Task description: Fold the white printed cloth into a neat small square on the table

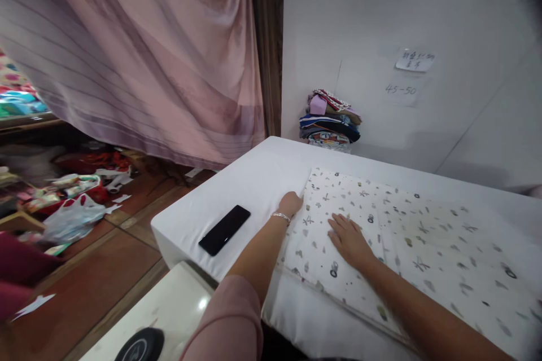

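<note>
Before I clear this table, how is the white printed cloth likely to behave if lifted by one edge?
The white cloth with small printed motifs would probably droop, since it lies thin and flat. Its layers might slip apart, as it looks folded over.

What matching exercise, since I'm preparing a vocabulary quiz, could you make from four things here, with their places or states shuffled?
1. Phone
2. Left hand
3. Right hand
4. Pink curtain

A. At the printed cloth's edge, bracelet on wrist
B. Hanging
C. Black, on the white-covered table
D. Fingers outstretched, palm down on the cloth

Pairs: 1-C, 2-A, 3-D, 4-B
</note>
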Available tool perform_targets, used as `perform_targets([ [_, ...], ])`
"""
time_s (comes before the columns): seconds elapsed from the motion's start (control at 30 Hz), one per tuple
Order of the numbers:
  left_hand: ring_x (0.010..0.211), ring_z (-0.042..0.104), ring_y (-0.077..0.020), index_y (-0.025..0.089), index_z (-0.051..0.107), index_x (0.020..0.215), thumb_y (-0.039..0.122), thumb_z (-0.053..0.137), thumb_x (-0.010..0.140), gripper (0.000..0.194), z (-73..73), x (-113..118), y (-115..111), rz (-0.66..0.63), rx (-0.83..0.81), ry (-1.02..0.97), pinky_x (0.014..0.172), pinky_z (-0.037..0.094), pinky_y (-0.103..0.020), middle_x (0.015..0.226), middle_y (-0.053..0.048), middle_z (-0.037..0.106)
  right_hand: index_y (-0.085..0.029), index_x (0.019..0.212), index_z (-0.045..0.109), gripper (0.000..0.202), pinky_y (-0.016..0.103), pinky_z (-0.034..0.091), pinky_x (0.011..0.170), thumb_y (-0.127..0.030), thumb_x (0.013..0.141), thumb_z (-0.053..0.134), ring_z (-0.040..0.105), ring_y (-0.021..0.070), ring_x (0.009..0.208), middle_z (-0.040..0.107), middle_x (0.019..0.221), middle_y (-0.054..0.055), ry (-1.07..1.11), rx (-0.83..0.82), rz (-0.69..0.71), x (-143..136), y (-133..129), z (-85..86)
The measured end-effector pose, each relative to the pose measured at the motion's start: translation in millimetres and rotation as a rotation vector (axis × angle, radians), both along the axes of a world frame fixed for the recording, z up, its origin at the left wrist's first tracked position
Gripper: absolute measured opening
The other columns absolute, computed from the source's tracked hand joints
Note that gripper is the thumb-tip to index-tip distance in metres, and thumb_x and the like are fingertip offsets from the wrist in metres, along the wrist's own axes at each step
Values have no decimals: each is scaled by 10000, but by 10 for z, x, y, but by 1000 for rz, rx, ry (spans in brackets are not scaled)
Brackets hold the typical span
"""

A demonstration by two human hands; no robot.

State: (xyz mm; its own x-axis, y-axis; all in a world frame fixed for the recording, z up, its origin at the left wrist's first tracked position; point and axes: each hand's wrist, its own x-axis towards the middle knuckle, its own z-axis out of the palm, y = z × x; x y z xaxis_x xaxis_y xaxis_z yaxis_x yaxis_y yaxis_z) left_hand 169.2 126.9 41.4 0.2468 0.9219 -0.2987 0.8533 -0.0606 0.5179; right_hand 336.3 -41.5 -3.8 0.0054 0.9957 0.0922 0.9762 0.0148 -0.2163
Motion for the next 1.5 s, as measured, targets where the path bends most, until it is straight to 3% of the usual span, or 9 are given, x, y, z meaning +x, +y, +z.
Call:
perform_targets([
  [0.17, 954, 625, -241, 119, 635, 965, 352, 497, 837, 299, 8, 37, 18, 2, 3, -22, 734, 454, -277, 996, -163, 675, -203, 1335, 476, 517, 452, 207, 1101, -452, 907, 326, 251, 242, 1371, 339, 1471, 70, 114, -96, -17, 49, 97, 114],
  [0.37, 959, 620, -244, 122, 630, 986, 399, 527, 813, 343, 29, 154, 59, 15, 8, 1, 712, 456, -269, 1041, -167, 663, -169, 1417, 335, 597, 487, 123, 1114, -495, 926, 241, 80, 254, 1411, 180, 1529, 89, 36, 12, -72, 147, 433, 286],
  [0.53, 1041, 582, -251, 150, 610, 1023, 327, 480, 842, 285, -8, 142, 57, 16, 82, 51, 801, 445, -301, 1136, -145, 625, -146, 1413, 325, 627, 506, 149, 1095, -517, 916, 235, 144, 266, 1397, 210, 1520, 105, -47, -95, -218, 303, 547, 112],
  [0.73, 1011, 594, -248, 170, 622, 964, 270, 508, 807, 218, 4, 155, 71, -49, 119, 53, 794, 447, -314, 1101, -123, 636, -145, 1419, 319, 647, 505, 149, 1090, -535, 917, 201, 153, 269, 1392, 201, 1523, 94, -72, -88, -218, 359, 526, -46],
  [1.17, 905, 645, -223, 97, 612, 1012, 275, 579, 778, 296, -78, 576, 554, -18, 63, 6, 697, 456, -244, 989, -174, 670, -159, 1406, 346, 628, 506, 145, 1084, -527, 919, 198, 163, 275, 1385, 207, 1522, 97, -90, -35, -215, 331, 527, -78],
  [1.37, 1016, 609, -240, 100, 609, 1035, 281, 508, 830, 291, -89, 584, 631, 4, 104, 18, 779, 454, -271, 1100, -195, 632, -177, 1403, 352, 614, 493, 140, 1091, -524, 916, 213, 156, 264, 1391, 219, 1520, 84, -54, -68, -183, 374, 532, -82],
  [1.5, 998, 611, -234, 122, 617, 1004, 271, 520, 818, 257, -87, 544, 630, 1, 103, 20, 770, 457, -270, 1082, -171, 643, -207, 1384, 389, 588, 496, 156, 1086, -525, 913, 240, 158, 275, 1392, 228, 1518, 81, -15, -126, -161, 425, 571, 49],
])
